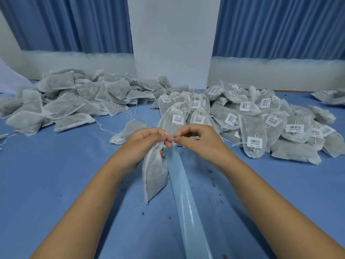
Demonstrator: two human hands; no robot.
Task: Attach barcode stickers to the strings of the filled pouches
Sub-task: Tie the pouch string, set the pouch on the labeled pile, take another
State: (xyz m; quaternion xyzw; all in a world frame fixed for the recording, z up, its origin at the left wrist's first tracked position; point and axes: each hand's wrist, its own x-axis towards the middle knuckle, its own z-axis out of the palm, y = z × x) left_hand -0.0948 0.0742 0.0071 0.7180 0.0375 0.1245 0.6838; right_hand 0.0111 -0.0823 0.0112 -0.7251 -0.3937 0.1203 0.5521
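My left hand [149, 141] grips the neck of a white filled pouch [154, 176] that hangs down from it over the blue table. Its fingertips pinch the pouch's thin white string [170, 137]. My right hand [196, 140] pinches the other end of the same string, fingertips almost touching the left ones. A long, glossy light-blue backing strip [183, 199] runs from under my hands toward me; no sticker shows on its visible part.
A heap of unlabelled pouches [61, 101] with loose strings lies at the back left. Pouches with barcode stickers [255, 124] pile up at the centre and right. One single pouch [128, 131] lies just left of my hands. Small dark crumbs dot the table [56, 184].
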